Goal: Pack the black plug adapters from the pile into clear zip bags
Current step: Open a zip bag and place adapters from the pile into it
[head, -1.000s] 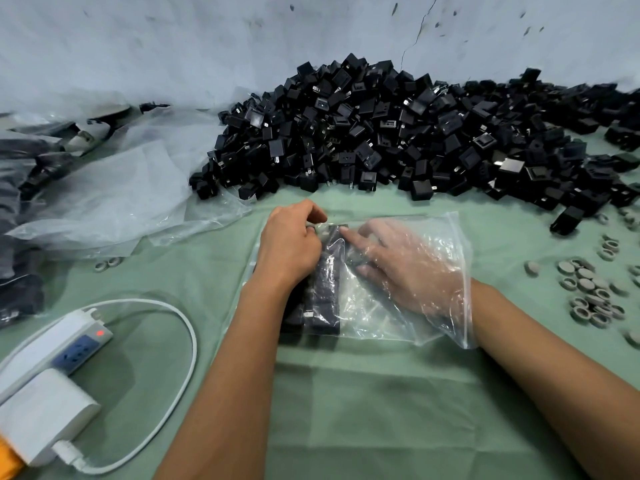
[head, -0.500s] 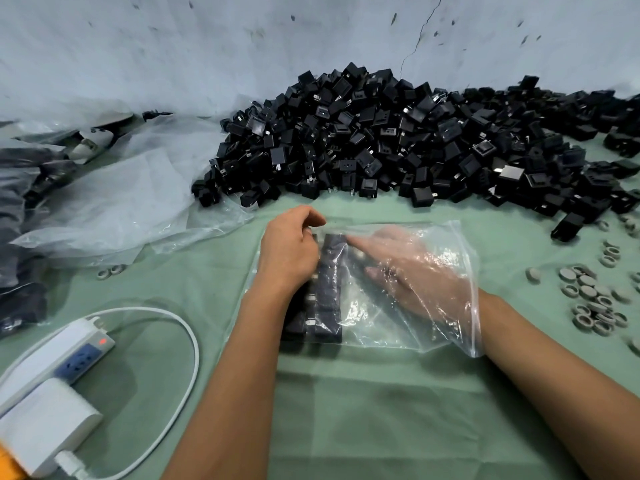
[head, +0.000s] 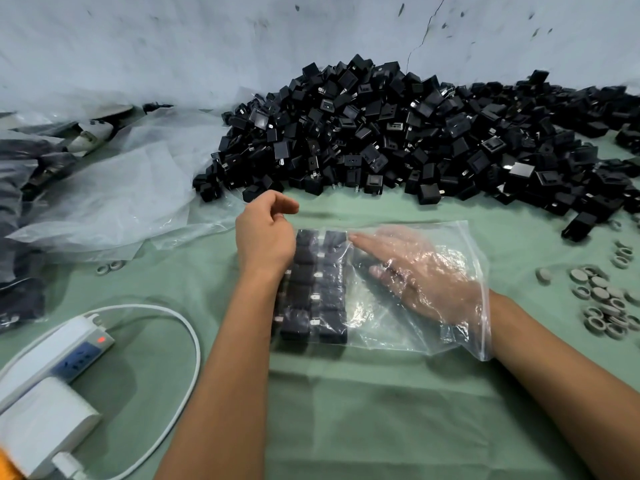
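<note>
Head view, nearest first: a white power strip [head: 52, 355] with a lit red switch and a white charger block [head: 41, 427] lie at the near left corner of the desk [head: 381, 410] (covered in green cloth), their white cable [head: 187, 368] looping beside the left forearm. Toward the middle of the desk lies a clear zip bag [head: 426, 327], mouth to the right. Inside its left end sit black plug adapters [head: 317, 289] packed in 2 neat columns, touching one another. The right hand [head: 419, 275] is inside the bag through the mouth, palm down, fingers straight and close together, the fingertips touching the top right adapter. The left hand [head: 265, 233] is outside the bag at its left end, over the packed columns; its fingers are loosely curled and apart from the thumb, gripping nothing that can be seen. Near the right edge lies a scatter of small grey rings [head: 602, 303]. Toward the left edge lie crumpled clear plastic sheets [head: 114, 199], with dark filled bags [head: 20, 209] beside them. Along the far edge, against the wall [head: 173, 46], spreads the big pile of loose adapters [head: 398, 133].
</note>
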`<move>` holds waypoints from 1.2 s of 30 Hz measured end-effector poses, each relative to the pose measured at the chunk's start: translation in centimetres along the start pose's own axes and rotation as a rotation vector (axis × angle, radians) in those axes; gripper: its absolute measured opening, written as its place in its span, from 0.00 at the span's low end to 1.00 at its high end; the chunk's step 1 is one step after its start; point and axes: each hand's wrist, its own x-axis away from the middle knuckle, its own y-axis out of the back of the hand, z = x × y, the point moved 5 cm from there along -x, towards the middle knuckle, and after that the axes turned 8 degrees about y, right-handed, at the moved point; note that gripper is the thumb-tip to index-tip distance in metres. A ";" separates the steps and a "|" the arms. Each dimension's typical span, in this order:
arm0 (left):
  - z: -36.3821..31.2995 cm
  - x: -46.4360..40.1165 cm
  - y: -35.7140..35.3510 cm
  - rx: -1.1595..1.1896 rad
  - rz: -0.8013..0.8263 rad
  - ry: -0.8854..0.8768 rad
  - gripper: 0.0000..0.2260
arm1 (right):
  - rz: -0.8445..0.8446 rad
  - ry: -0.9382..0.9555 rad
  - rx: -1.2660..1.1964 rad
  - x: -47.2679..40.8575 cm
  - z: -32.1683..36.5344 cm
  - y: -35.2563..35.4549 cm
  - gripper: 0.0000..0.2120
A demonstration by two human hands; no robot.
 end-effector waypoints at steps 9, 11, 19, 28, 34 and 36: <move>-3.2 4.1 -4.3 -0.476 0.348 -0.356 0.19 | -0.010 -0.005 -0.048 -0.3 0.4 0.5 0.20; -2.9 4.9 -5.4 -0.603 0.443 -0.363 0.26 | -0.028 0.002 -0.066 0.0 0.2 0.5 0.17; -1.5 5.6 -6.8 -0.822 0.470 -0.406 0.36 | -0.024 0.104 -0.210 0.9 0.0 1.4 0.15; -1.2 5.3 -7.1 -0.797 0.457 -0.422 0.37 | -0.005 -0.451 -0.425 6.4 -7.0 5.6 0.19; -1.4 5.5 -7.0 -0.825 0.445 -0.431 0.34 | -0.363 -0.672 -0.107 4.9 -7.6 9.6 0.18; -1.4 5.5 -6.9 -0.824 0.442 -0.434 0.35 | -0.387 -0.562 -0.041 1.9 -5.9 9.7 0.15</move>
